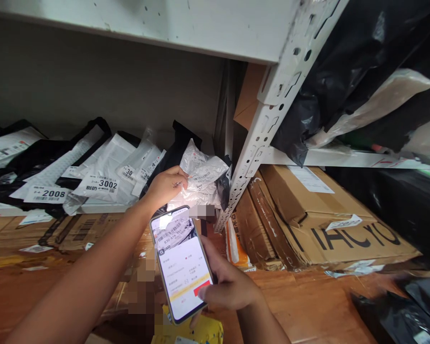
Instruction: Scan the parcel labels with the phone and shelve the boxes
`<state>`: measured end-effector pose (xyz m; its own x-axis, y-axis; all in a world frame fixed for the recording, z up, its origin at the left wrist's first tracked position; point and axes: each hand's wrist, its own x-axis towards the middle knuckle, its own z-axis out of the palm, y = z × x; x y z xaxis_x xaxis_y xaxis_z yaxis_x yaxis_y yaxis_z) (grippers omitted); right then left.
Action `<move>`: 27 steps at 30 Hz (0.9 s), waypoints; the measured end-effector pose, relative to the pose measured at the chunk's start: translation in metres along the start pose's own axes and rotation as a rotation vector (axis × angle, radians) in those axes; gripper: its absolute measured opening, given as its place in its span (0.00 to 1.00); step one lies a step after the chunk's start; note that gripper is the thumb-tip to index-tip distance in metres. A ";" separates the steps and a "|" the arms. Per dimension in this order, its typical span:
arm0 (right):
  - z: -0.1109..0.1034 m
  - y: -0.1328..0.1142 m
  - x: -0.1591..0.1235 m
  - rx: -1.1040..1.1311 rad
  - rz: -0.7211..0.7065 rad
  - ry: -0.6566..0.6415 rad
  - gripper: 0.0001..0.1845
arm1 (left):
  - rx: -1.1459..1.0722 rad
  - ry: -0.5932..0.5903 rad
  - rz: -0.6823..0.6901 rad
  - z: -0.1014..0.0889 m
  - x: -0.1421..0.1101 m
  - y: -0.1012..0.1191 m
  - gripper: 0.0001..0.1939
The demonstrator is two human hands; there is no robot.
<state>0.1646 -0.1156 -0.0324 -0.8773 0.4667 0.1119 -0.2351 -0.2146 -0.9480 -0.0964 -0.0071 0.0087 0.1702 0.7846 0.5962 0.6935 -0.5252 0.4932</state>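
Note:
My right hand [224, 282] is closed round a smartphone [182, 272], its thumb over a red button low on the lit screen. A barcode label and lines of text show on that screen. Further up, my left hand [168, 184] pinches the edge of a white plastic parcel [202, 174] that bears a printed label. This parcel lies at the right end of a shelf row, against dark bags. To its left stand more mailing bags, among them a white one [102, 186] marked 3002 and another tagged with a 2008 label [48, 193].
A white perforated metal post [261, 129] rises right of the parcels. Beyond it sits a large cardboard box [329, 224], below black bags [344, 95] on another shelf. A yellow package [208, 329] lies low on the wooden floor. Overhead runs a white shelf edge [165, 28].

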 end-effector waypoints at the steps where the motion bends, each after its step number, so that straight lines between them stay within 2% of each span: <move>1: 0.000 0.000 0.000 -0.003 0.001 0.000 0.46 | 0.022 -0.011 -0.001 0.000 0.000 0.001 0.15; 9: -0.003 0.000 -0.001 -0.028 -0.031 -0.014 0.47 | 0.174 -0.033 0.002 -0.001 -0.005 0.010 0.11; 14: 0.001 0.000 0.000 0.077 -0.024 -0.035 0.46 | 0.303 -0.060 0.086 0.000 -0.006 0.005 0.13; 17: 0.004 0.000 0.001 0.086 -0.035 -0.032 0.49 | 0.452 -0.093 0.127 -0.003 -0.003 0.005 0.19; 20: 0.005 -0.001 0.002 0.147 -0.004 -0.047 0.55 | 0.602 -0.185 0.155 -0.001 0.007 0.017 0.30; 23: 0.004 -0.001 0.001 0.201 0.049 -0.070 0.61 | 0.690 -0.301 0.126 0.018 0.019 0.046 0.29; 27: -0.001 -0.002 -0.002 0.048 -0.073 -0.029 0.62 | 0.662 -0.363 -0.016 0.060 0.029 0.083 0.18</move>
<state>0.1673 -0.1158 -0.0309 -0.8688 0.4576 0.1890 -0.3175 -0.2221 -0.9219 0.0083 -0.0087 0.0288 0.2967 0.9099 0.2898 0.9542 -0.2946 -0.0519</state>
